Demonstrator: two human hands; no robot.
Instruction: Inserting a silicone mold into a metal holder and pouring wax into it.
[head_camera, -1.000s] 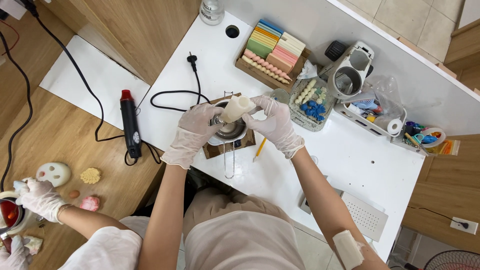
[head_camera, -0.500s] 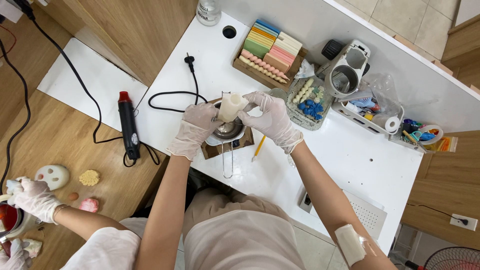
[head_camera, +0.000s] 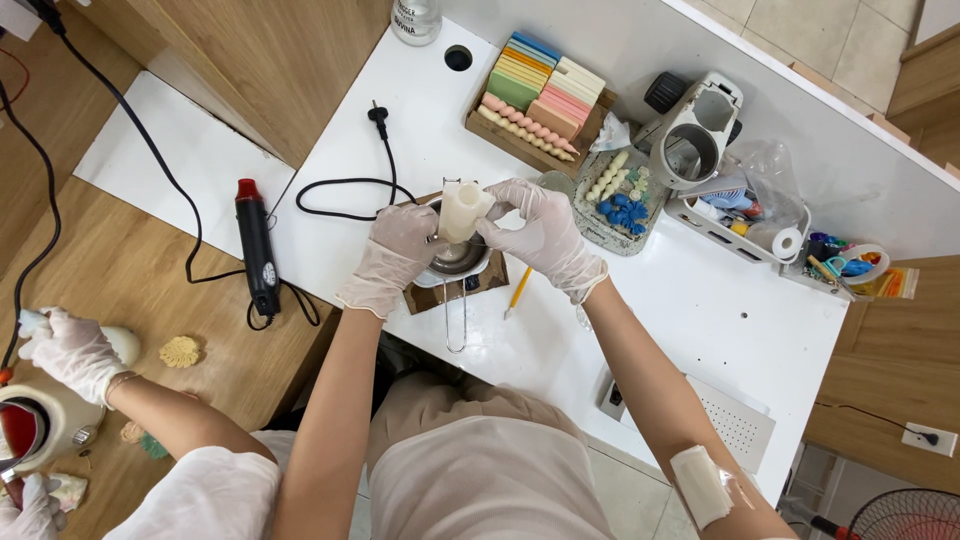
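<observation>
Both gloved. Left hand (head_camera: 398, 252) curled around the lower side of a cream candle (head_camera: 463, 210), fingers closed on it. Right hand (head_camera: 538, 235) gripping the same candle from the other side, fingertips pinched at its top. Candle tilted, held between the two, just above a small metal pot (head_camera: 455, 262) on a brown mat (head_camera: 432, 296). Yellow pencil (head_camera: 519, 290) just below the right wrist. Black heat gun (head_camera: 257, 247) well off beyond the left hand. Tray of blue and white pieces (head_camera: 615, 200) just past the right hand.
</observation>
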